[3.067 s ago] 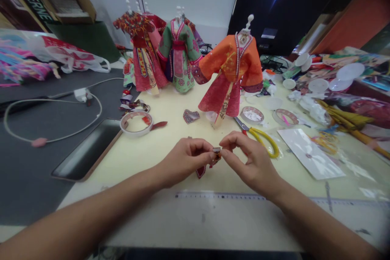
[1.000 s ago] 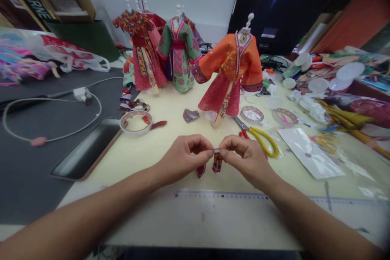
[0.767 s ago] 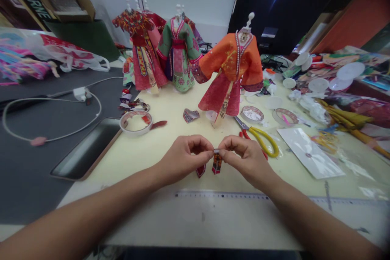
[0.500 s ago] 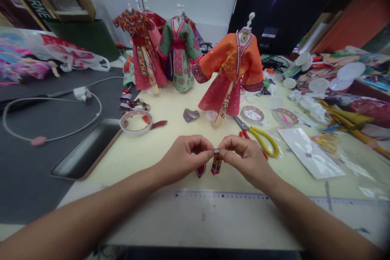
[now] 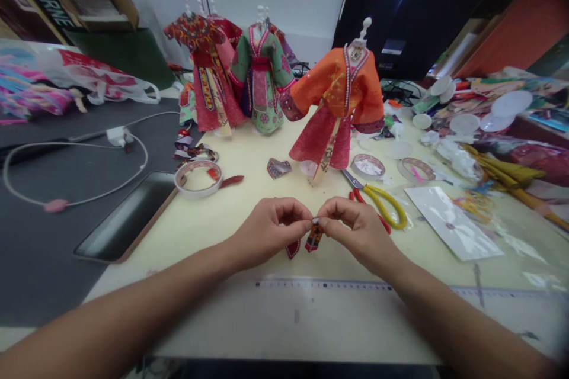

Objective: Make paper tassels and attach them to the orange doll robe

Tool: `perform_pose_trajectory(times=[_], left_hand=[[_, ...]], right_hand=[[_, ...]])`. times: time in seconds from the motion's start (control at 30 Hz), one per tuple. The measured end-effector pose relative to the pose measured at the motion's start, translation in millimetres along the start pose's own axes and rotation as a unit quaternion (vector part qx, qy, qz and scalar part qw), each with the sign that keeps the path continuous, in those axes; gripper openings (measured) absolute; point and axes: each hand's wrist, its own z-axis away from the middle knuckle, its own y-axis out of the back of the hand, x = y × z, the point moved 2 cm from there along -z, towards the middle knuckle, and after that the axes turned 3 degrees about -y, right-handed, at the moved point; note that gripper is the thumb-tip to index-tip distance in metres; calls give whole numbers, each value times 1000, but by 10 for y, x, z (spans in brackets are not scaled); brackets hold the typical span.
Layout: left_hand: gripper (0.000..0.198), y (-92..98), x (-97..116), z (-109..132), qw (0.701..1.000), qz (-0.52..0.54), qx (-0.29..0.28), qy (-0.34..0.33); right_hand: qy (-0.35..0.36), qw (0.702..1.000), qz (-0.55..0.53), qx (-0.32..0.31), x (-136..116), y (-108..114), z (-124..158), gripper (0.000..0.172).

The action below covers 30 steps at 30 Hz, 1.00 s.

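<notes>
well left of the orange-robed form and nearer the wearer lies a dark phone; closer on that side, a white tape ring; a red-robed figure and a green-robed figure stand left of the form, further back; in front of it and to its left, the left hand is nearly closed, thumb and finger pinching the top of a small patterned strip; a grey scrap lies just left of the form's hem; a dark red tip shows in front of the form, held or not i cannot tell; the strip hangs directly before it; the right hand, in front and slightly right, pinches the strip's top too, fingers curled; yellow-handled scissors lie right of the form, a white card further right
</notes>
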Motion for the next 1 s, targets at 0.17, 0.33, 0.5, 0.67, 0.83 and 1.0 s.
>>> perform_pose_trajectory(times=[0.17, 0.33, 0.5, 0.67, 0.83, 1.0], left_hand=[[13, 6, 16, -10, 1000, 8, 12, 7], [14, 16, 61, -21, 998, -3, 55, 27], [17, 19, 53, -21, 997, -25, 69, 17], [13, 18, 11, -21, 996, -55, 65, -6], [12, 5, 34, -21, 993, -94, 70, -8], [11, -9, 64, -6, 988, -132, 75, -22]], right_hand=[[-15, 1000, -27, -5, 60, -20, -19, 11], [40, 994, -21, 95, 70, 37, -9, 11], [212, 955, 158, 132, -1, -1, 56, 6], [251, 933, 235, 108, 31, -90, 71, 10], [244, 933, 240, 110, 42, -104, 52, 12], [222, 945, 219, 98, 46, -108, 47, 11]])
